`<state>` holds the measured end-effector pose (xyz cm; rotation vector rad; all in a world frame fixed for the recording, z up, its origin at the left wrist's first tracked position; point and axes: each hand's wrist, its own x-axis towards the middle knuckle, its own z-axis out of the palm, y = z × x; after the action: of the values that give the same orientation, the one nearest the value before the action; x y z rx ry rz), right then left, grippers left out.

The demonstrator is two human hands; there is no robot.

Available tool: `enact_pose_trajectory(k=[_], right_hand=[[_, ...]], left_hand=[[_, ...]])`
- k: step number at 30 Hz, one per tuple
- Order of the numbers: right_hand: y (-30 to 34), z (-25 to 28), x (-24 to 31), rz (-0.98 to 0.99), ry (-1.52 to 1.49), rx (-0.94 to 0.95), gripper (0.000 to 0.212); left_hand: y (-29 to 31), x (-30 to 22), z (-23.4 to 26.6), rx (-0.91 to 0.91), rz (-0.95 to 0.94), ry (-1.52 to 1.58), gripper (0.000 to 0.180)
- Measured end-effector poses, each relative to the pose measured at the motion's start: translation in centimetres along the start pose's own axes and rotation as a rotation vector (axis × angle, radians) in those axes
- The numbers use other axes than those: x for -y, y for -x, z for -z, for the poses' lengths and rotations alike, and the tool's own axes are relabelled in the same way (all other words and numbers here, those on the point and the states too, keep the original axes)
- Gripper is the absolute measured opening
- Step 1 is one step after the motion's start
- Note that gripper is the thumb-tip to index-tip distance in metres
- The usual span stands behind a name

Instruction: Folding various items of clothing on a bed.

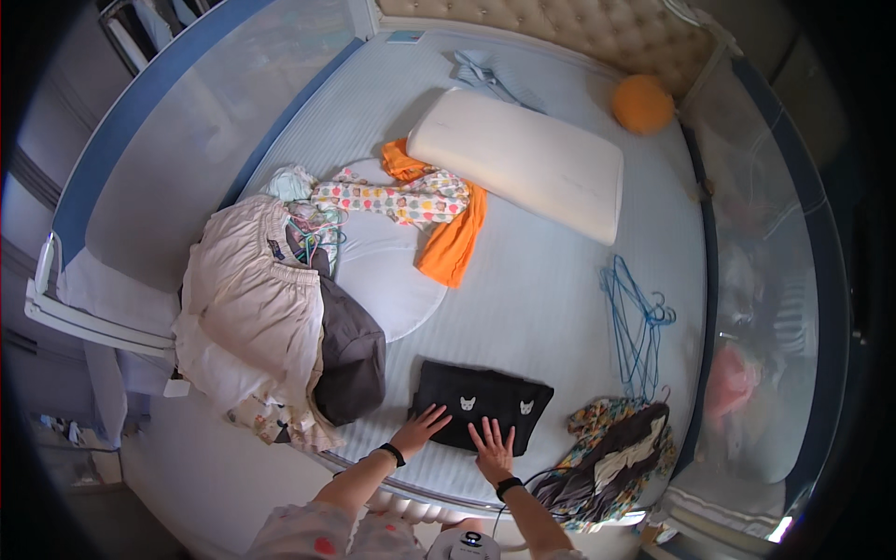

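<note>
A black garment point(485, 401), folded into a flat rectangle with two small white animal-head prints, lies near the front edge of the bed. My left hand point(422, 431) rests on its lower left corner, fingers spread. Flat on its lower edge, right of the middle, lies my right hand point(493, 446), its fingers also apart. Neither hand grips the cloth. Each wrist wears a black band. What kind of garment it is, the folds do not show.
Beige shorts point(252, 247) and dark grey cloth point(350, 355) are heaped at left. Blue hangers point(635, 327) lie right, above a patterned clothes pile point(611, 457). Farther back are a white pillow point(523, 159), orange cloth point(455, 245) and an orange ball-shaped cushion point(642, 103). Mesh rails point(747, 233) flank the bed.
</note>
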<state>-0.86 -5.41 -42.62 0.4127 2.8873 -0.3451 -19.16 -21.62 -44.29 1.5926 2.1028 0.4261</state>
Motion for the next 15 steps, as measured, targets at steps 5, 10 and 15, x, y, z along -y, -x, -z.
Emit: enact_pose_trajectory(k=[5,10,15], right_hand=[[-7.1,-3.9,-3.9,0.04,0.169,-0.053,0.066],[-14.8,-1.6,-13.2,-0.116,0.332,-0.138,0.066],[-20.2,3.6,-20.3,-0.342,0.171,0.016,0.073]], left_hand=[[-5.1,2.5,2.0,0.013,0.048,-0.321,0.066],[-8.8,2.0,10.0,-0.201,0.193,-0.087,0.081],[-4.0,2.8,15.1,-0.474,0.514,-0.048,0.077]])
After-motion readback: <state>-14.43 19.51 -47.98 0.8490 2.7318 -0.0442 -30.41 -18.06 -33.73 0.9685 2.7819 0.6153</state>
